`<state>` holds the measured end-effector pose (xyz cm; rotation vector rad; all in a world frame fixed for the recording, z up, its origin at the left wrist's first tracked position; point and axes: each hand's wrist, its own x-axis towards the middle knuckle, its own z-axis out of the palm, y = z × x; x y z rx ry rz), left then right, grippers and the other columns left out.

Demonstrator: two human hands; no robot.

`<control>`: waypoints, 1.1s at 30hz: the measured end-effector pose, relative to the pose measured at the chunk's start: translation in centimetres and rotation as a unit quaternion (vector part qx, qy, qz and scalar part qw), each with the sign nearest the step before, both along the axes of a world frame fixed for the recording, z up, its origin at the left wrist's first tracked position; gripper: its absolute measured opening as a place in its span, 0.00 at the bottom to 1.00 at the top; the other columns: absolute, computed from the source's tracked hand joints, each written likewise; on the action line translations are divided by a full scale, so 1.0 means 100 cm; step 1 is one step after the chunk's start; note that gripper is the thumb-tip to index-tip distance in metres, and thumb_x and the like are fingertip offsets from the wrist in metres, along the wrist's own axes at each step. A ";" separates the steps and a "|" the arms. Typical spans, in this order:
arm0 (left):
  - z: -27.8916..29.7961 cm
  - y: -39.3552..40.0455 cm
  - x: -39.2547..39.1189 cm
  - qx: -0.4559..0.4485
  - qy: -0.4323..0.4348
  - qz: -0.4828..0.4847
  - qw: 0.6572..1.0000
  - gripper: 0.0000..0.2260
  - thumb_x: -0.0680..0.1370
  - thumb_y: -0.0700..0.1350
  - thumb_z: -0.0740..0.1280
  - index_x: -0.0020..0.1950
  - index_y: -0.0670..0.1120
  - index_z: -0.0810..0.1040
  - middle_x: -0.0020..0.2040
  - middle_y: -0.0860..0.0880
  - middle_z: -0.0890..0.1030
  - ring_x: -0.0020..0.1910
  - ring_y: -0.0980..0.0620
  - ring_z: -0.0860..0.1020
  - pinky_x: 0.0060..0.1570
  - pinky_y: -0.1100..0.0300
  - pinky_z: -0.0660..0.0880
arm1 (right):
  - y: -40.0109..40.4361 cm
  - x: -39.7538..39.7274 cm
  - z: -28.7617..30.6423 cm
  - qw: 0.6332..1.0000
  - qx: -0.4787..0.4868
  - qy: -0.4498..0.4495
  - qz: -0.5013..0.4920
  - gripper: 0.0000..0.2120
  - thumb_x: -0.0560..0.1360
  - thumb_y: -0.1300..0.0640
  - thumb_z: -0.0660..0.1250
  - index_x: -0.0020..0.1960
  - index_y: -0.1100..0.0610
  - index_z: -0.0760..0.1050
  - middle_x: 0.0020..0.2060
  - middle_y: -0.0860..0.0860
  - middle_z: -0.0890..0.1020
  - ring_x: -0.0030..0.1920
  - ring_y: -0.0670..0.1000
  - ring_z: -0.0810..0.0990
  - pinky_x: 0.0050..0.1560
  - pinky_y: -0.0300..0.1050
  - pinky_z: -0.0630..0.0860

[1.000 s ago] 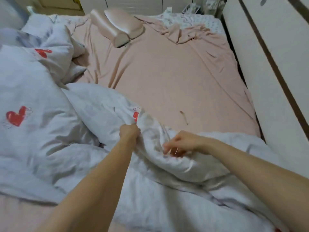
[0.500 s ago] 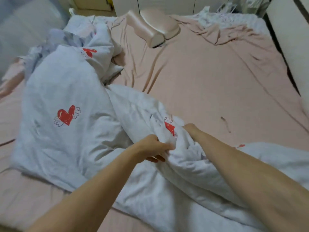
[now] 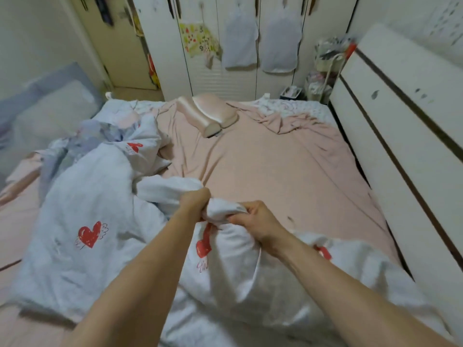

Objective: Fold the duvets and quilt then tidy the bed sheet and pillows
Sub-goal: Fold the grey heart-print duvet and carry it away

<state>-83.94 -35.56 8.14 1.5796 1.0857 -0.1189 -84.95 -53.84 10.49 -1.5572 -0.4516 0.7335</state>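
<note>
The duvet (image 3: 82,216) — white with red winged hearts — is lying in a loose heap over the bed's near-left part, its nearer folds spilling toward the near edge; one bunched fold is being lifted in the middle, where both hands are meeting. The left hand (image 3: 194,205) is clenching that fold in a fist; the right hand (image 3: 253,217) is pinching the same ridge just beside it, fingers curled into the cloth. By the look of it the duvet is soft, puffy and fairly light, though bulky; it will sag and slide rather than hold a crease, so a grip on a corner or a seamed edge should likely serve better than this mid-fold bunch — the corners are not clearly showing here. Beyond it the pink sheet (image 3: 263,171) is lying wrinkled over the mattress, rucked up toward the far-right corner; a satin pillow (image 3: 210,116) is resting near the far edge. A second bundle of greyish bedding (image 3: 100,131) is sitting at the far-left, touching the duvet; whether it is the quilt I cannot tell.
</note>
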 end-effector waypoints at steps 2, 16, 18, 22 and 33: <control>0.009 -0.005 -0.008 0.054 -0.024 0.005 0.998 0.13 0.76 0.42 0.62 0.55 0.35 0.75 0.48 0.38 0.77 0.41 0.42 0.76 0.36 0.56 0.73 | -0.018 0.004 0.012 0.991 -0.062 0.034 0.117 0.09 0.71 0.64 0.69 0.49 0.66 0.81 0.42 0.54 0.82 0.42 0.48 0.79 0.44 0.42 0.75; 0.075 -0.060 -0.143 0.149 -0.133 -0.381 0.903 0.14 0.78 0.46 0.66 0.64 0.47 0.75 0.58 0.53 0.79 0.57 0.56 0.77 0.59 0.61 0.74 | 0.071 0.037 0.022 0.940 -0.260 0.166 0.147 0.30 0.71 0.43 0.72 0.66 0.58 0.73 0.57 0.57 0.81 0.56 0.57 0.80 0.58 0.53 0.76; 0.071 -0.051 -0.150 0.115 -0.052 -0.430 0.894 0.17 0.76 0.54 0.68 0.61 0.48 0.77 0.57 0.52 0.80 0.56 0.54 0.79 0.59 0.58 0.75 | 0.077 0.021 0.014 0.958 -0.263 0.092 0.061 0.22 0.70 0.59 0.72 0.62 0.65 0.74 0.51 0.59 0.82 0.46 0.56 0.81 0.43 0.46 0.79; 0.087 -0.006 -0.143 -0.017 0.014 -0.282 0.959 0.17 0.79 0.56 0.64 0.54 0.43 0.79 0.48 0.47 0.83 0.47 0.48 0.84 0.52 0.52 0.80 | 0.075 0.001 0.017 0.986 -0.163 0.031 -0.011 0.08 0.69 0.66 0.68 0.49 0.62 0.79 0.38 0.54 0.81 0.34 0.48 0.78 0.28 0.34 0.72; 0.047 -0.009 -0.109 -0.036 -0.010 -0.029 0.999 0.28 0.78 0.62 0.61 0.67 0.42 0.70 0.60 0.41 0.76 0.55 0.41 0.79 0.46 0.50 0.81 | 0.067 -0.004 0.012 0.971 -0.196 -0.129 0.045 0.04 0.68 0.64 0.67 0.34 0.60 0.75 0.30 0.51 0.75 0.30 0.48 0.71 0.32 0.41 0.66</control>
